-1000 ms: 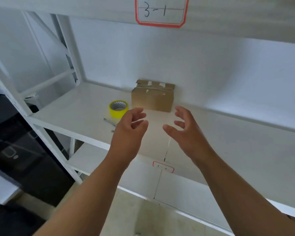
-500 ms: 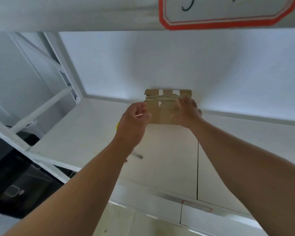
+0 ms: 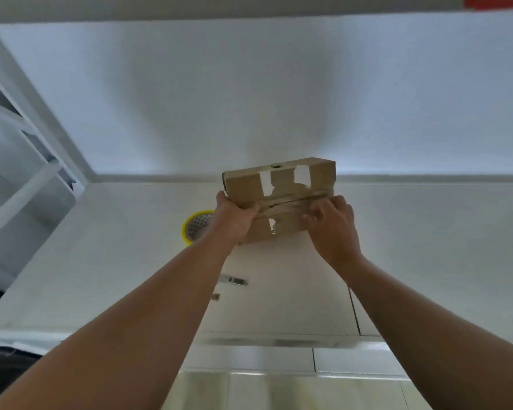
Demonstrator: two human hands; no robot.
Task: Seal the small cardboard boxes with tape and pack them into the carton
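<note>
cardboard box held between both hands at the back of a shelf

white shelf board (image 3: 116, 261) runs wide under both forearms, with a white back wall behind it. small cardboard box (image 3: 243, 184) sits near that wall, its broad face tipped toward the camera and marked by torn white patches and bands of clear tape. whether its lower edge touches the board i cannot tell. left hand (image 3: 234, 216) grasps the box's left end, thumb laid on the facing side. right hand (image 3: 332, 229) is curled onto the right part of the same face, fingertips pressing in. yellow tape roll (image 3: 190, 229) lies flat just left of the left wrist, partly hidden by it. a small silvery tool (image 3: 233, 280) lies on the board below the box, between the forearms.
</note>
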